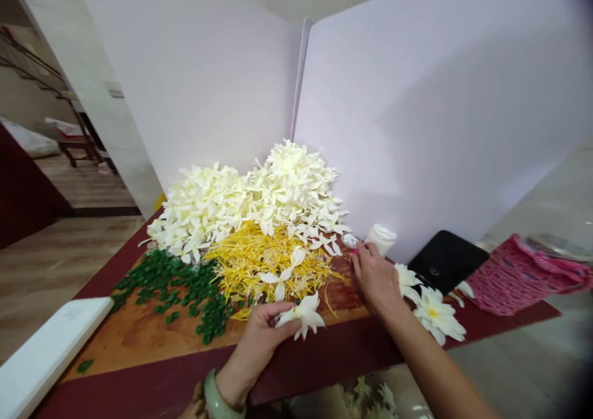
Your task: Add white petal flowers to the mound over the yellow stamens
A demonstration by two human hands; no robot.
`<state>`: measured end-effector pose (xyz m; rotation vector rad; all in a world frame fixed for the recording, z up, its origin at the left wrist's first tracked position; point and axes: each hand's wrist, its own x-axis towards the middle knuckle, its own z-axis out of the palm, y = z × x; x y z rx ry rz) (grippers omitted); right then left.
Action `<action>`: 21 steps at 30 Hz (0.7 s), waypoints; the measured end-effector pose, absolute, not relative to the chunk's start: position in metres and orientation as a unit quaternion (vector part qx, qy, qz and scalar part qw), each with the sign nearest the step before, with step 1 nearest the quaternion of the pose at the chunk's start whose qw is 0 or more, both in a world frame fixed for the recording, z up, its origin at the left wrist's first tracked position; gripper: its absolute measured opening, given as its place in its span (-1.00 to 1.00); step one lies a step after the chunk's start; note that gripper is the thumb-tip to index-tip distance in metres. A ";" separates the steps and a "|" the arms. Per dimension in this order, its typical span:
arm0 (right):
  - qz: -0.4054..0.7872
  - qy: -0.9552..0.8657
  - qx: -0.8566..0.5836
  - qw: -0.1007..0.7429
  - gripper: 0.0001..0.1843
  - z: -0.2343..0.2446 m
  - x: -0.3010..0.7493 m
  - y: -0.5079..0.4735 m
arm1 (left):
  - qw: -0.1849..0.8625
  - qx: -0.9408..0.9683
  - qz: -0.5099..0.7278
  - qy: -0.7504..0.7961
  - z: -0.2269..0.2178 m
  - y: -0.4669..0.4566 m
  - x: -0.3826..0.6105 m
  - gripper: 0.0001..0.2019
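My left hand (262, 338), with a pale green bangle on its wrist, pinches a white artificial flower (306, 315) at its base, low over the table's front edge. My right hand (376, 277) is closed on a small pink thing (355, 250), mostly hidden by the fingers. Its tip is beside a small white patch (349, 240), and a white cylindrical container (382, 238) stands just behind the hand. Loose three-petal pieces (280, 278) lie on a heap of yellow stamens (259, 255). Behind them rises a large pile of white petals (241, 193).
Small green parts (185, 289) are spread at the left of the red-brown table (176, 388). A white slab (55, 345) juts in at the left. Assembled flowers (438, 314), a black flat object (445, 261) and a pink woven basket (519, 277) are at the right. White panels (417, 110) stand behind.
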<state>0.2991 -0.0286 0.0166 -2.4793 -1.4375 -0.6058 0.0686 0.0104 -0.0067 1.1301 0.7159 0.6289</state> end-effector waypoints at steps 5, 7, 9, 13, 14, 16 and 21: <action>-0.043 -0.624 -0.713 0.317 -0.82 0.007 0.254 -0.067 | 0.779 0.465 0.304 0.292 -0.005 0.008 0.067 -0.72; 0.071 -0.652 -0.659 0.368 -0.83 -0.001 0.230 -0.078 | 0.804 0.427 0.308 0.277 -0.004 0.006 0.067 -0.71; 0.123 -0.649 -0.630 0.408 -0.85 -0.007 0.208 -0.083 | 0.826 0.393 0.309 0.262 -0.002 0.004 0.067 -0.71; 0.099 -0.616 -0.628 0.465 -0.87 -0.013 0.183 -0.079 | 0.843 0.354 0.321 0.247 0.001 -0.002 0.065 -0.71; 0.088 -0.605 -0.634 0.474 -0.88 -0.014 0.180 -0.078 | 0.843 0.349 0.324 0.249 0.002 -0.004 0.064 -0.70; 0.070 -0.581 -0.645 0.492 -0.92 -0.016 0.176 -0.076 | 0.841 0.342 0.327 0.261 0.005 -0.006 0.061 -0.66; 0.096 -0.569 -0.630 0.519 -0.85 -0.025 0.173 -0.073 | 0.841 0.311 0.343 0.280 0.009 -0.008 0.056 -0.60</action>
